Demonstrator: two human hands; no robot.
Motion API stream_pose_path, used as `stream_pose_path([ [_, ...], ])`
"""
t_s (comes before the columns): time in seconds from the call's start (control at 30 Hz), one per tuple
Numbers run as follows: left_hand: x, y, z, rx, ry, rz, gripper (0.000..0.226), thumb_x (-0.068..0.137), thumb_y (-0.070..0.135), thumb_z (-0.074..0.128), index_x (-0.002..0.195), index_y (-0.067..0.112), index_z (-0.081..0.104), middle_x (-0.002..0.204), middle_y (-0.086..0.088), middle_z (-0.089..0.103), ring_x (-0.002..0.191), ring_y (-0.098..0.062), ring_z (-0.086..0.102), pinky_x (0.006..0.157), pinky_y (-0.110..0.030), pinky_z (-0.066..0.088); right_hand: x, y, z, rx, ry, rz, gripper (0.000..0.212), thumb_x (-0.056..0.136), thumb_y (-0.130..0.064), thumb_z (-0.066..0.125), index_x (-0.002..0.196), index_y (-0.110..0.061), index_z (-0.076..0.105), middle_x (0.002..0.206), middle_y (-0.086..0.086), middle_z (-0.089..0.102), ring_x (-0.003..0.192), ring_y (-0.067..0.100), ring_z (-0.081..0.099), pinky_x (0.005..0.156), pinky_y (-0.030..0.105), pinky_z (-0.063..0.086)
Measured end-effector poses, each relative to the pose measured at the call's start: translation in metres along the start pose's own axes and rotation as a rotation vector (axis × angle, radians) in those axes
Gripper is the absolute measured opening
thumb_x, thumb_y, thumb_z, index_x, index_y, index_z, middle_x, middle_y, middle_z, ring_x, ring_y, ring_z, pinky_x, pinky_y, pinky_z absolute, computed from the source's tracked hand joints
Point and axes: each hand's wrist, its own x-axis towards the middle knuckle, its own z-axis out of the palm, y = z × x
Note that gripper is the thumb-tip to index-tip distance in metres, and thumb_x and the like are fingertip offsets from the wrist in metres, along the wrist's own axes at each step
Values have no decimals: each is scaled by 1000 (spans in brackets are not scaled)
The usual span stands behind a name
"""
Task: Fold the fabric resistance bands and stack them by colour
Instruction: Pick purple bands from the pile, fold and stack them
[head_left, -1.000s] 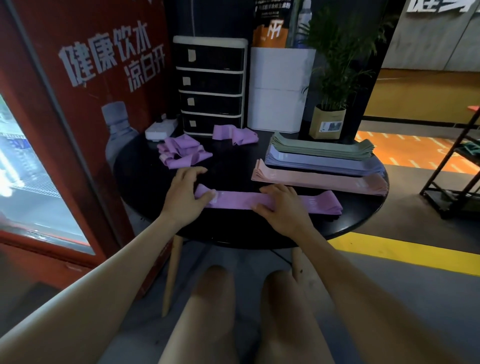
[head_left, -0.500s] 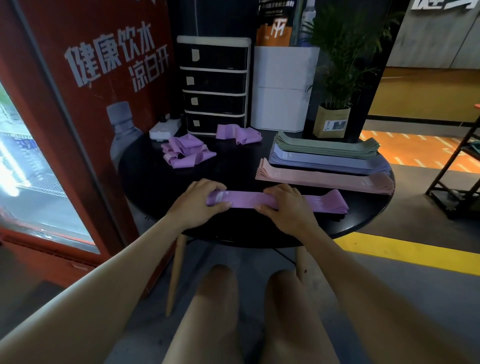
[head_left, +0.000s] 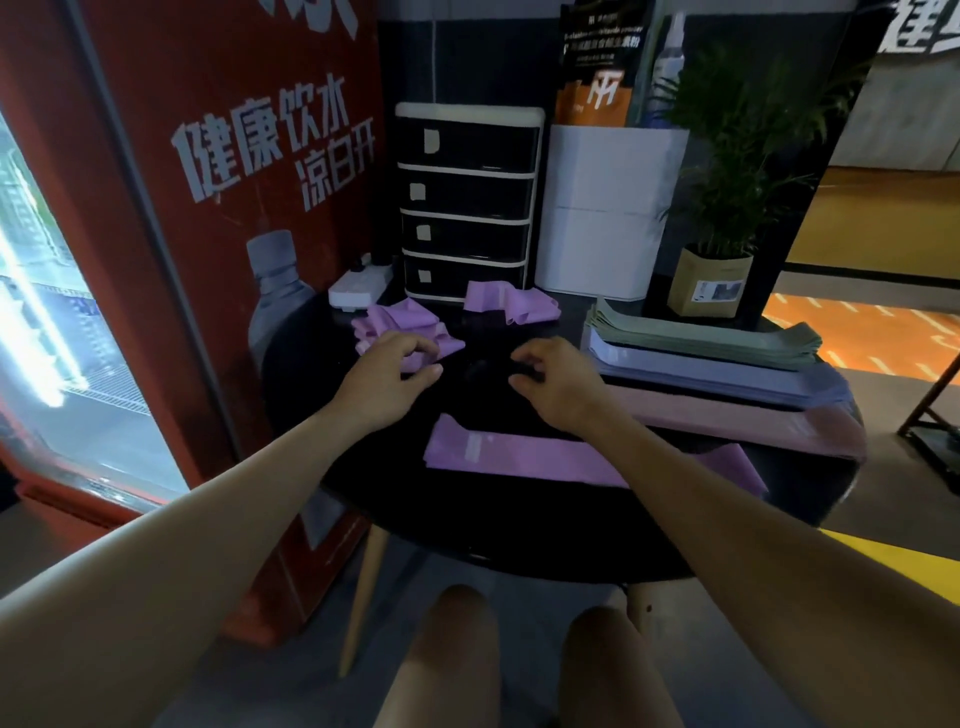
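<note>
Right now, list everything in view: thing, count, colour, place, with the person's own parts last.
folded purple band: 1, purple, table front
loose purple bands: small heap, purple, table back left
crumpled purple band: 1, purple, before the drawer unit
green stack: 1, green, table right
lilac stack: 1, lilac, under the green
pink stack: 1, pink, under the lilac
round table: 1, black
drawer unit: 1, black, white frame
power strip: 1, white
potted plant: 1, green
left hand: at the heap, grip unclear
right hand: empty, loosely curled
</note>
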Motion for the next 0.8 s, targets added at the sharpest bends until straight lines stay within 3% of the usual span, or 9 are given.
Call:
stream_pose_path([
  [0.07, 13, -12, -5, 42, -11, -10, 27, 87, 23, 63, 113, 13, 62, 116, -4, 56, 105, -16, 52, 88, -28, 41, 20, -8, 6, 22, -27, -5, 35, 88, -15, 60, 123, -8, 58, 124, 11, 58, 114, 25, 55, 97, 29, 42],
  [0.13, 25, -24, -8, 73, -21, -15, 29, 86, 21, 65, 113, 13, 62, 116, -5, 56, 105, -18, 54, 85, -25, 41, 39, -14, 13, 41, -56, -4, 33, 89, -12, 58, 122, -5, 58, 122, 12, 61, 113, 25, 55, 95, 28, 41],
  [0.3, 45, -47, -10, 164, 13, -51, 30, 83, 17, 68, 112, 14, 62, 115, -6, 50, 104, -17, 50, 85, -21, 36, 82, -17, 38, 91, -74, 21, 25, 87, -8, 58, 107, 7, 61, 109, 21, 64, 101, 33, 60, 91, 45, 47],
  [0.4, 57, -59, -10, 179, 9, -67, 29, 82, 19, 69, 109, 14, 63, 114, -3, 49, 103, -16, 49, 83, -20, 36, 105, -15, 51, 88, -91, 45, 25, 86, -9, 59, 106, 6, 61, 108, 18, 64, 100, 31, 60, 92, 44, 48],
  [0.53, 71, -71, -4, 177, -1, -58, 32, 80, 34, 71, 104, 15, 63, 109, 0, 53, 103, -16, 49, 86, -27, 41, 131, -9, 65, 92, -135, 60, 24, 87, -15, 61, 106, -1, 61, 108, 12, 62, 100, 27, 59, 90, 40, 49],
  [0.67, 72, -72, 5, 177, -81, -107, 43, 67, 57, 72, 94, 23, 64, 94, 8, 52, 92, -14, 54, 72, -26, 44, 141, -5, 79, 54, -196, 41, 20, 83, -17, 65, 98, -5, 64, 101, 12, 65, 92, 27, 62, 84, 36, 51],
  [0.8, 78, -68, 1, 315, -83, -78, 20, 77, 37, 69, 85, 19, 67, 91, 2, 57, 88, -21, 55, 74, -38, 49, 148, -3, 75, 66, -120, -1, 11, 86, -6, 58, 86, -3, 68, 92, 12, 69, 87, 26, 64, 80, 34, 51],
])
